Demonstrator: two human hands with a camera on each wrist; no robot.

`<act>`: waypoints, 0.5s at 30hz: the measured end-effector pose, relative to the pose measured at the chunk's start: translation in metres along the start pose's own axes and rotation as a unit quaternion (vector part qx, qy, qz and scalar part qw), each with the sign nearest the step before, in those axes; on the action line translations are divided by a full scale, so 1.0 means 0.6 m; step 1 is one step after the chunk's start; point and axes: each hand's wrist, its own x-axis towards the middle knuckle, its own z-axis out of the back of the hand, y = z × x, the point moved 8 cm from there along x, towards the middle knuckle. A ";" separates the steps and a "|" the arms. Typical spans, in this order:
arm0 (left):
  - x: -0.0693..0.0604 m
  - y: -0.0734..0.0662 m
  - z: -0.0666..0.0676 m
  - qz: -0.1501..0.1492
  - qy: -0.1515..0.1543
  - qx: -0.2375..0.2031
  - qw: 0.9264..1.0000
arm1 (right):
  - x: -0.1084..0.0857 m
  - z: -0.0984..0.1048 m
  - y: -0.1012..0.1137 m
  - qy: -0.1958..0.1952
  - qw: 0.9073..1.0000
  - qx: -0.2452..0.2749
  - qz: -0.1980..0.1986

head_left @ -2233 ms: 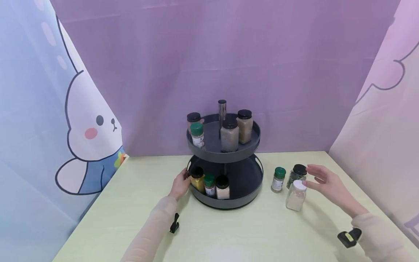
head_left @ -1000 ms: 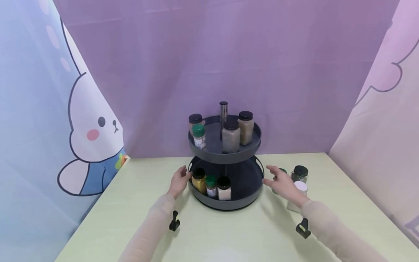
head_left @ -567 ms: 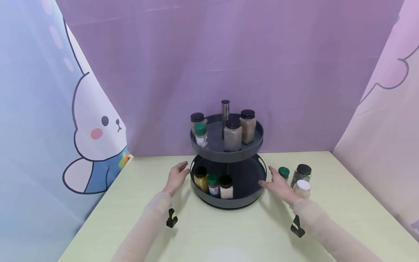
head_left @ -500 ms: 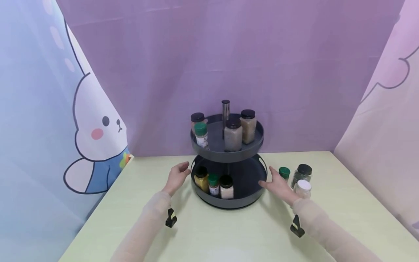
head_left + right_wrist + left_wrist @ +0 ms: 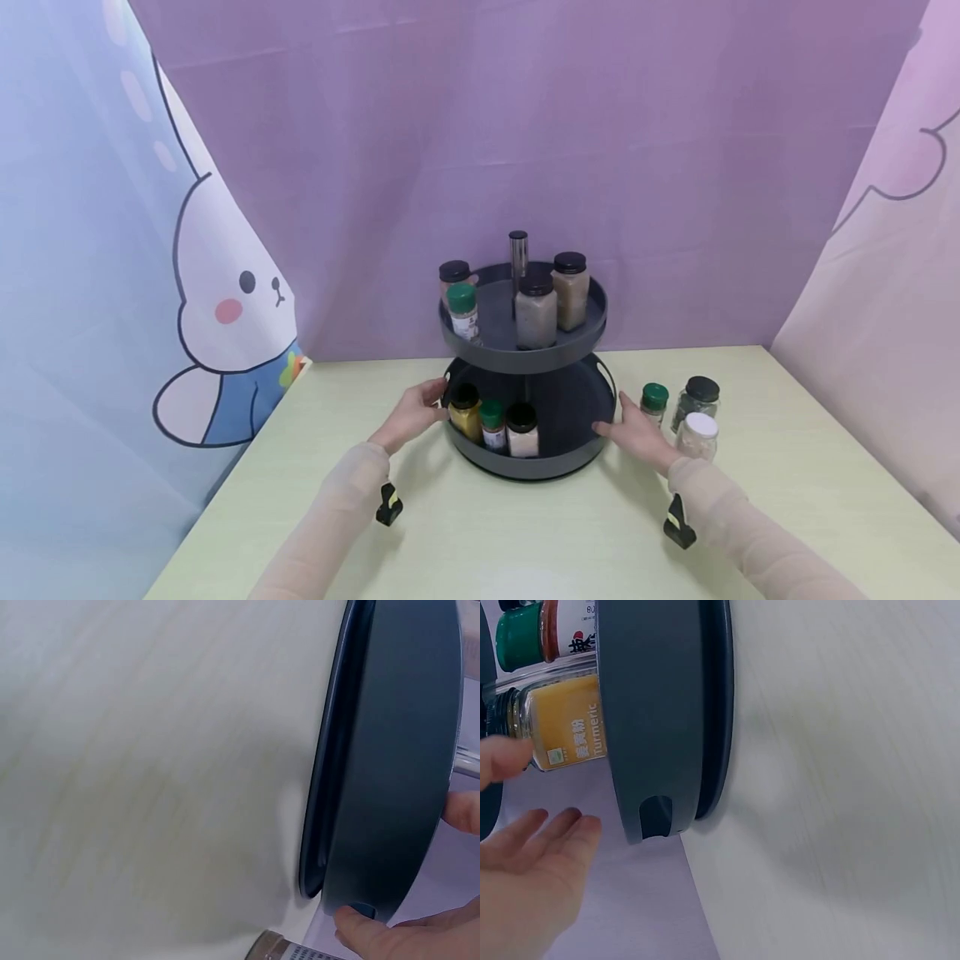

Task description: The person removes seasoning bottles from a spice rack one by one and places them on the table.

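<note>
A dark grey two-tier turntable rack (image 5: 525, 468) stands on the table in the head view. My left hand (image 5: 412, 412) is at its left side, fingers relaxed; the left wrist view shows a gap between the fingers (image 5: 551, 832) and the lower tray wall (image 5: 649, 712). The thumb is near the turmeric jar (image 5: 566, 720). At the right side, my right hand (image 5: 641, 435) holds the lower tray's rim, thumb inside and fingers outside. A fingertip lies at the handle cutout (image 5: 364, 909). Beside the turmeric stand a green-capped bottle (image 5: 492, 425) and a black-capped jar (image 5: 522, 431).
The upper tray (image 5: 525, 360) carries several spice jars around a metal post (image 5: 518, 250). Right of the rack, a green-capped bottle (image 5: 655, 398), a dark-lidded jar (image 5: 699, 400) and a white-lidded jar (image 5: 697, 437) stand on the table (image 5: 487, 542). A purple curtain (image 5: 525, 125) hangs behind.
My right hand has left the white-lidded jar and come to the tray's right rim. My left hand let go of the left rim, drew back slightly, then came closer again.
</note>
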 end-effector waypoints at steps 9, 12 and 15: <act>0.003 0.013 -0.016 0.006 0.029 0.005 1.000 | 0.005 -0.006 -0.006 -0.002 1.000 0.011 0.001; 0.003 0.017 -0.019 0.009 0.032 0.008 0.999 | 0.007 -0.008 -0.008 -0.002 1.000 0.018 0.003; 0.004 0.021 -0.023 0.013 0.038 0.002 0.999 | 0.010 -0.012 -0.010 -0.001 0.999 0.032 0.005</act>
